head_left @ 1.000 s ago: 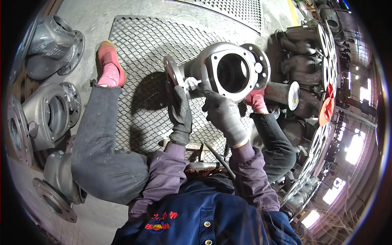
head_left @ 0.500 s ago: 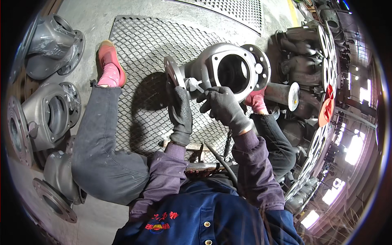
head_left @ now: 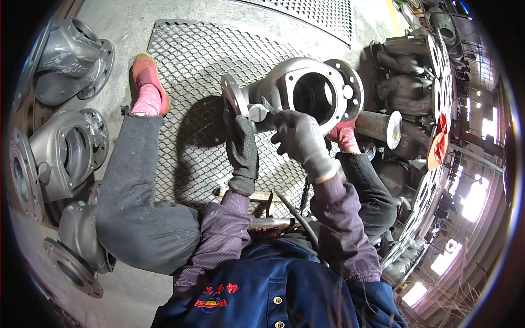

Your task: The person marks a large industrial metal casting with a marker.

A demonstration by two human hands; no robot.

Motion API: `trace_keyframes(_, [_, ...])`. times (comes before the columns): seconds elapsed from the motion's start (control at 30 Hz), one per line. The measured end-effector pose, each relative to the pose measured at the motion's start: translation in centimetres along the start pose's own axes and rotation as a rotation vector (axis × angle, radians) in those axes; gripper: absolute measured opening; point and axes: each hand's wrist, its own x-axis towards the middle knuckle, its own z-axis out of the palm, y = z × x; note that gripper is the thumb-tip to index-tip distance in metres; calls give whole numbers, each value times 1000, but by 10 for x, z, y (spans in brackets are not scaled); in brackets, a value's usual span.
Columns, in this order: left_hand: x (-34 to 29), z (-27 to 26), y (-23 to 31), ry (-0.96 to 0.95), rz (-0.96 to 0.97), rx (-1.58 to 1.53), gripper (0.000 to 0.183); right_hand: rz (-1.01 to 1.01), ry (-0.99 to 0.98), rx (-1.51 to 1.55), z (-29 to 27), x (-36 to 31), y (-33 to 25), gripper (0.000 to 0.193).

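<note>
The left hand grasps the near edge of a round flange on the grey metal casting, whose body lies just beyond and to the right of that hand. The right hand, fingers curled around a slim tool, sits against the casting's near side, with the wide round opening just beyond its knuckles.

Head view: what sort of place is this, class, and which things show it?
Probably a metalworking shop or foundry: grey flanged castings line the left side, more metal parts crowd the right, and diamond mesh lies on the grey floor.
</note>
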Motion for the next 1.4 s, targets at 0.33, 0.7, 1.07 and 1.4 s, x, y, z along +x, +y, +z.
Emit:
trace_keyframes(0.33, [2, -5, -9, 11, -6, 135, 60, -159, 194, -244, -5, -21, -7, 20])
trace_keyframes(0.7, [4, 2, 15, -23, -25, -47, 53, -247, -362, -975, -45, 38, -87, 23])
trace_keyframes(1.07, [2, -1, 14, -41, -99, 91, 57, -504, 3, -741, -45, 12, -59, 15])
trace_keyframes(1.4, [4, -7, -19, -45, -21, 48, 62, -227, 350, -441, 28, -32, 4, 16])
